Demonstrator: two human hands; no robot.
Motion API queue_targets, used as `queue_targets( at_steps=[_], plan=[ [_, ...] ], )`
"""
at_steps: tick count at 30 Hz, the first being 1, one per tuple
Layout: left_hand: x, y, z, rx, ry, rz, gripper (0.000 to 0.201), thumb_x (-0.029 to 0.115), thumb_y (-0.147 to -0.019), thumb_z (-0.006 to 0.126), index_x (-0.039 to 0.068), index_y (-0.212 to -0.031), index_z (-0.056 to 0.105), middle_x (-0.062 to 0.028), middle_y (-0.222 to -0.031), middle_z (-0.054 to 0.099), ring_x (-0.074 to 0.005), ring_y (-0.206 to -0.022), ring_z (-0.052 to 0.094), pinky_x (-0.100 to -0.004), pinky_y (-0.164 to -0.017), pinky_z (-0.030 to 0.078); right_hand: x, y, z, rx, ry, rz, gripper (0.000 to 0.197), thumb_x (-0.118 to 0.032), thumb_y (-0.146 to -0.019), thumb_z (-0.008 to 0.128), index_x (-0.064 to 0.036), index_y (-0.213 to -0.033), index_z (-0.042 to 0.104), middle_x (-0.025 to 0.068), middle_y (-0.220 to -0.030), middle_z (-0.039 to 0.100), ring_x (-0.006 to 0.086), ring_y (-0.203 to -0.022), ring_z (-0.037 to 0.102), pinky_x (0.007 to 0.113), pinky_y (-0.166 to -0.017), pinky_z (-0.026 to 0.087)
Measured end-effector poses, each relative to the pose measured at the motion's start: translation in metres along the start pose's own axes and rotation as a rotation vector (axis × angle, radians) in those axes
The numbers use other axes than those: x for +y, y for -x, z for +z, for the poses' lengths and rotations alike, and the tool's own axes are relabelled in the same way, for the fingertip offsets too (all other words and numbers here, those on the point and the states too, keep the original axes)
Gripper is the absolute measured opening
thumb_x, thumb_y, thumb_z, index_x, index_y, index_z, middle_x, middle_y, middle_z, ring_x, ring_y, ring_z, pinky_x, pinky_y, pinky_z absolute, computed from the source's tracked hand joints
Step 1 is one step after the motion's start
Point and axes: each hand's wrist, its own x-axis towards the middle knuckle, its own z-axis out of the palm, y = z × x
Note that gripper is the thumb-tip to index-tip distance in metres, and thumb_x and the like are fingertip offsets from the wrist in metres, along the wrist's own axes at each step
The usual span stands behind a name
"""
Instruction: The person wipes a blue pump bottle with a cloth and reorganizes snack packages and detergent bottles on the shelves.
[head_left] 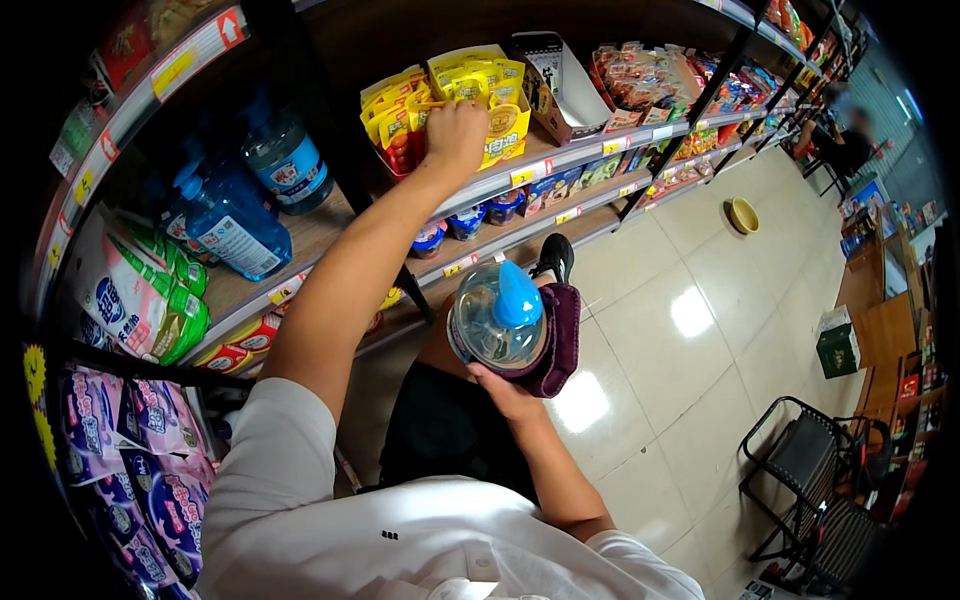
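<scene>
White shirt [430, 535], bottle [485, 325] in open aisle [645, 350] outside shelf edge [582, 156].

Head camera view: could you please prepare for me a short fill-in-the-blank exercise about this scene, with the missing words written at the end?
1. The clear bottle has a top coloured ____.
2. This bottle is held in the person's ____ hand.
3. The other hand is at packets whose main colour is ____.
4. The bowl stands on the tiled ____.

Missing words: blue; right; yellow; floor.
</scene>
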Motion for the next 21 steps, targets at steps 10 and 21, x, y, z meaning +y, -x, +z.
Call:
queue_targets(
  at_steps=[10, 21],
  plan=[
    [-0.02, -0.08, 0.034, -0.236, -0.079, -0.012, 0.016, 0.006, -0.089, 0.063, 0.004, -0.093, 0.078, -0.0191, -0.097, 0.076, -0.0345, -0.091, 0.076, -0.0448, -0.074, 0.062, 0.008, 0.001, -0.003, 0.052, 0.052, -0.066, 0.053, -0.01, -0.081, 0.088, -0.0036, -0.128, 0.065, 0.0084, -0.123, 0.07, 0.0204, -0.113, 0.065, 0.036, -0.101, 0.052],
    [-0.04, -0.134, 0.093, -0.249, -0.078, -0.088, 0.025, 0.014, -0.091, 0.059, 0.004, -0.107, 0.076, -0.0204, -0.11, 0.075, -0.0353, -0.102, 0.074, -0.0479, -0.081, 0.06, 0.007, -0.003, 0.0, -0.01, 0.094, 0.003, 0.077, -0.02, -0.078, 0.092, -0.0044, -0.142, 0.053, 0.0115, -0.136, 0.063, 0.0237, -0.127, 0.059, 0.038, -0.11, 0.045]
  ],
)
